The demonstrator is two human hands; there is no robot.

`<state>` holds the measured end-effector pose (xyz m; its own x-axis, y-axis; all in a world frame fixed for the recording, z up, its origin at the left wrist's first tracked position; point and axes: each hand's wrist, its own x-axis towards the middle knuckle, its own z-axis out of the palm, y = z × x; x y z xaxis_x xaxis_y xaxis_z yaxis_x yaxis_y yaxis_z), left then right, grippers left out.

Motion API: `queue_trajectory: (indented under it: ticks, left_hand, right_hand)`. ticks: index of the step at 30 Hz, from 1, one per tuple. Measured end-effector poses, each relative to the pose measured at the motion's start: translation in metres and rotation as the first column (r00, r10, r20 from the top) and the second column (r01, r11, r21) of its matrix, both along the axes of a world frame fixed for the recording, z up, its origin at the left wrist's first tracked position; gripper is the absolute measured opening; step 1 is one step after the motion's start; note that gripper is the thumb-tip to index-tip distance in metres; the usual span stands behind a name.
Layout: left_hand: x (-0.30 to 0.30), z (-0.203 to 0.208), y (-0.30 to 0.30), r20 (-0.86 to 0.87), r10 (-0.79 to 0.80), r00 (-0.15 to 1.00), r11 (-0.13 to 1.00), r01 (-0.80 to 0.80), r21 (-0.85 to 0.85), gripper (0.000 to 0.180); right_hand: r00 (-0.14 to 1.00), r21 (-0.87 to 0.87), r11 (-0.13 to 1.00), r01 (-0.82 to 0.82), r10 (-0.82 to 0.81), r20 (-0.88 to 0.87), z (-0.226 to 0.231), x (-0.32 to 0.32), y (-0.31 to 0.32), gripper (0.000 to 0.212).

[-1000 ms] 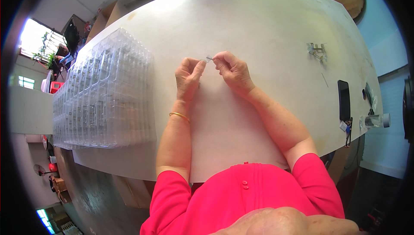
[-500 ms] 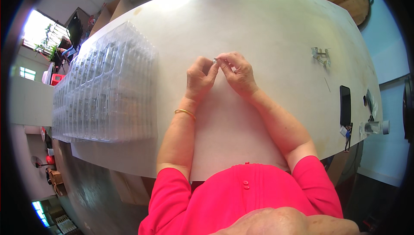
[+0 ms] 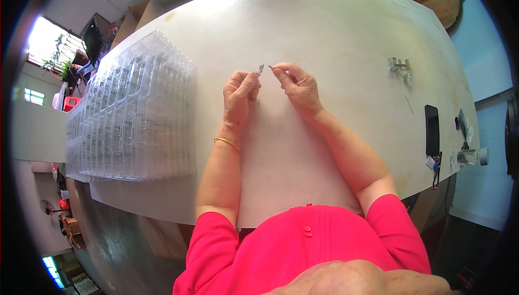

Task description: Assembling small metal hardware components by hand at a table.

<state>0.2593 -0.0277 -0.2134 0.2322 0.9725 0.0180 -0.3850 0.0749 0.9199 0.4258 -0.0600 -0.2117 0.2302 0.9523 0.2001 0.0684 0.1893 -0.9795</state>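
Note:
Above the middle of the white table, my left hand (image 3: pixel 241 92) pinches a small shiny metal part (image 3: pixel 261 70) that sticks up past the fingertips. Just right of it, my right hand (image 3: pixel 298 87) is closed on a thin, dark, pin-like piece (image 3: pixel 271 67), whose end points toward the metal part. A narrow gap lies between the two pieces. Both are too small for me to tell their exact kind. Several similar metal parts (image 3: pixel 400 69) lie in a loose cluster on the right of the table, and a thin wire-like pin (image 3: pixel 408 104) rests nearer to me.
A tall stack of clear plastic blister trays (image 3: pixel 135 116) with metal parts in them stands on the left of the white table (image 3: pixel 303 24). Toward the right edge lie a black phone (image 3: pixel 432 131), keys (image 3: pixel 436 168) and a clear bottle (image 3: pixel 469 157) on its side.
My hands have moved apart: the left went slightly left and down with the metal part. The pin-like piece in my right hand now shows clear of that part.

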Motion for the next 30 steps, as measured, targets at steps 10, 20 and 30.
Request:
queue_trajectory:
  ticks: [10, 20, 30]
  left_hand:
    - [0.000, -0.001, 0.000, -0.049, -0.023, 0.999, 1.000, 0.024, 0.013, 0.014]
    - [0.001, -0.001, -0.003, -0.292, 0.042, 0.955, 0.983, 0.012, 0.182, 0.011]
    - [0.010, -0.001, -0.009, -0.476, 0.131, 0.870, 0.936, 0.051, 0.349, 0.011]
  right_hand:
    - [0.996, -0.004, 1.000, -0.006, 0.006, 0.088, 0.000, -0.001, -0.002, 0.010]
    - [0.979, 0.008, 1.000, -0.024, 0.022, 0.203, 0.004, 0.001, -0.004, 0.014]
    - [0.919, -0.139, 0.944, -0.298, 0.245, -0.310, 0.017, 0.014, -0.003, 0.031]
